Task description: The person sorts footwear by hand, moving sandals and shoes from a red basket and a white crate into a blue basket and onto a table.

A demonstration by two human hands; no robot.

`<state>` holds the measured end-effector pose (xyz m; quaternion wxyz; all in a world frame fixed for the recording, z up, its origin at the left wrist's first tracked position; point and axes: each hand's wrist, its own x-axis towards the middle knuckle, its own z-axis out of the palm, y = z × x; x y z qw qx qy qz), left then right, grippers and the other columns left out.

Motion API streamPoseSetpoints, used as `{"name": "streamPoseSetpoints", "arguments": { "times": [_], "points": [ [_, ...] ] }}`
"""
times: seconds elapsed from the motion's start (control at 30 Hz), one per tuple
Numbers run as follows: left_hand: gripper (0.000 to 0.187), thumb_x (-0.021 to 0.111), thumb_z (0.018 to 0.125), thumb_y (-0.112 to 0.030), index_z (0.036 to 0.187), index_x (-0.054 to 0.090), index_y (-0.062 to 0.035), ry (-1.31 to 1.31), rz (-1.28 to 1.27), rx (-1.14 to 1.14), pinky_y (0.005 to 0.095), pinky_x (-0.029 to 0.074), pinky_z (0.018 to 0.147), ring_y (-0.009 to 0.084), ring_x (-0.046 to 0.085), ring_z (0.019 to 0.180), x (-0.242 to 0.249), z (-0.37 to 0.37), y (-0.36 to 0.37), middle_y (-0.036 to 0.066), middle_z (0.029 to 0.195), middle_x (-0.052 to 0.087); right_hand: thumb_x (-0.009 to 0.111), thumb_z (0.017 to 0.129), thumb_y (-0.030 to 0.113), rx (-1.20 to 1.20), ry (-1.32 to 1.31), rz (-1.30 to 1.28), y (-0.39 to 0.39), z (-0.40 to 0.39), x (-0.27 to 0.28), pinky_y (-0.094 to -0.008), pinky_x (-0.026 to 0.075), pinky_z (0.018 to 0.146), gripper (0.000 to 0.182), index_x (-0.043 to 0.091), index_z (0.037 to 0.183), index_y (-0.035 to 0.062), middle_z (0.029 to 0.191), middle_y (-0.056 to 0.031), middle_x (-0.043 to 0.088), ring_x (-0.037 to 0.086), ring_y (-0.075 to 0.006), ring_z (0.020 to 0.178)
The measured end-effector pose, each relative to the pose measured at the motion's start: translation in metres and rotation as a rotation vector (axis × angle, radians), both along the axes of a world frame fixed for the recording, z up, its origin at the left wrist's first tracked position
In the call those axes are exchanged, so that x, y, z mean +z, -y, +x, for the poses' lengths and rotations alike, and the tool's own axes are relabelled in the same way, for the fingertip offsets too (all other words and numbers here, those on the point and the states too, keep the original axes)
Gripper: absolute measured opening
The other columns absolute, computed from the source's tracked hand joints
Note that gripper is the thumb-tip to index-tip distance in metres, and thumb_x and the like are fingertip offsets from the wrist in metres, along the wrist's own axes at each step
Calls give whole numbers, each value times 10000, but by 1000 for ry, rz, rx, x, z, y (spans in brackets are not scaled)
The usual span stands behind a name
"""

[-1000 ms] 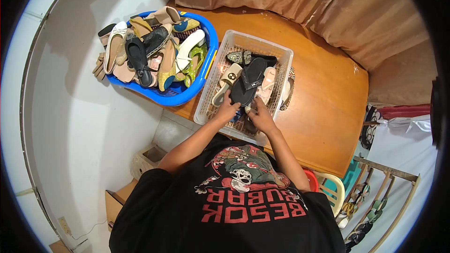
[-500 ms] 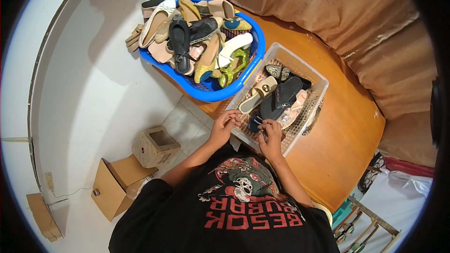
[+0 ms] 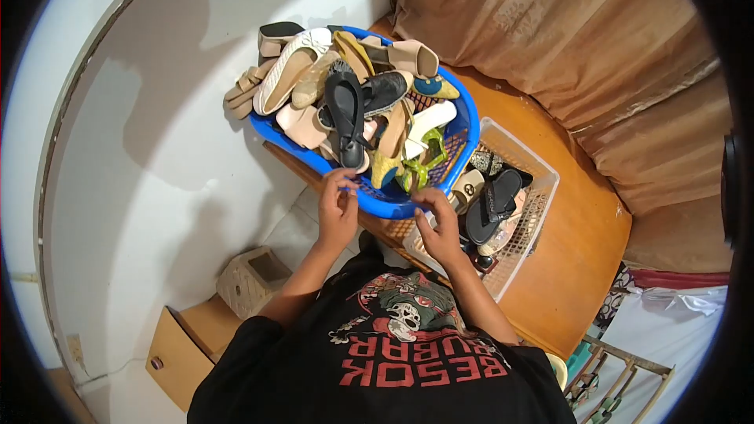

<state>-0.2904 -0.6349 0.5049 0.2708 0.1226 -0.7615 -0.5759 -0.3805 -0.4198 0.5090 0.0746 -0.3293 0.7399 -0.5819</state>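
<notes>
A blue basket [image 3: 465,110] heaped with shoes stands on the wooden table. My left hand [image 3: 339,206] is at its near rim, just below the heel of a black strappy shoe [image 3: 345,114]; its fingers are slightly curled and apart, with nothing seen in them. My right hand [image 3: 437,224] is over the near right rim, close to a green shoe [image 3: 424,161], thumb and fingers spread. Beside the basket sits a clear plastic basket [image 3: 542,208] with black sandals [image 3: 493,208], a cream sandal [image 3: 470,188] and other footwear inside.
The wooden table [image 3: 581,228] reaches to the right, with a brown curtain [image 3: 550,47] behind it. On the floor at left are an open cardboard box [image 3: 177,349] and a smaller cardboard piece [image 3: 251,283]. A wooden rack [image 3: 620,377] is at lower right.
Both hands have moved from the clear basket to the near rim of the blue basket. The camera view has shifted, so the blue basket appears lower and further right.
</notes>
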Motion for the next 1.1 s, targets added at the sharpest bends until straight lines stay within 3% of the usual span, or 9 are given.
{"name": "streamPoseSetpoints", "arguments": {
  "times": [0.1,0.13,0.3,0.4,0.43,0.53,0.67,0.8,1.1],
  "points": [
    [691,591,908,73,1511,272,-40,84,272,34,297,504,887,179,607,997,-20,-15,34,156,1362,496,669,950,89,-162,199,-16,52,-12,-3,-379,491,968,467,453,1351,-17,1281,-197,565,609,-306,1136],
    [691,591,908,73,1511,272,-40,83,272,19,297,504,887,179,607,997,-15,-19,42,156,1362,496,716,947,184,-184,432,-14,67,-21,-17,-386,484,991,658,325,1436,-18,1324,-230,528,584,-333,1179],
    [829,707,894,-45,1551,204,5,268,150,-111,313,525,759,174,623,892,12,-41,71,180,1340,524,807,850,282,-186,826,91,117,-52,-6,-381,480,997,845,289,1455,-1,1305,-274,497,566,-350,1164],
    [847,725,889,-66,1556,209,13,323,77,-171,316,522,700,171,622,805,8,-49,79,173,1279,557,841,782,200,-403,434,229,136,-38,-42,-370,500,946,870,310,1445,12,1261,-233,509,570,-318,1116],
    [845,733,886,-72,1555,223,18,353,-46,-169,318,519,681,167,618,769,6,-51,80,168,1252,568,836,731,97,-375,679,20,134,-34,-41,-350,529,844,862,334,1430,46,1232,-198,507,567,-281,1063],
    [821,726,893,-77,1555,250,17,317,-97,-235,317,516,683,165,617,799,9,-44,69,164,1227,568,815,718,34,-396,619,-86,127,-26,-43,-326,534,742,832,362,1414,88,1270,-184,489,563,-254,1056],
    [833,666,905,-18,1586,188,22,300,-166,-325,261,508,739,154,599,963,10,-37,58,156,1242,556,695,753,-90,-406,789,-325,113,-18,-27,-334,515,791,719,417,1376,135,1290,-133,504,573,-219,1044],
    [805,588,891,24,1589,187,15,127,442,-379,298,591,804,205,626,1100,2,-42,47,162,1287,539,624,781,-143,-486,837,-289,94,-19,-4,-328,492,823,645,466,1345,129,1356,-127,504,582,-190,992],
    [658,415,926,-2,1566,261,-17,167,666,-272,337,635,708,209,669,892,3,-33,75,160,1326,535,631,825,-137,-173,892,-419,62,-11,20,-317,510,919,503,495,1240,112,1184,-42,551,596,-181,1080]
  ]
}}
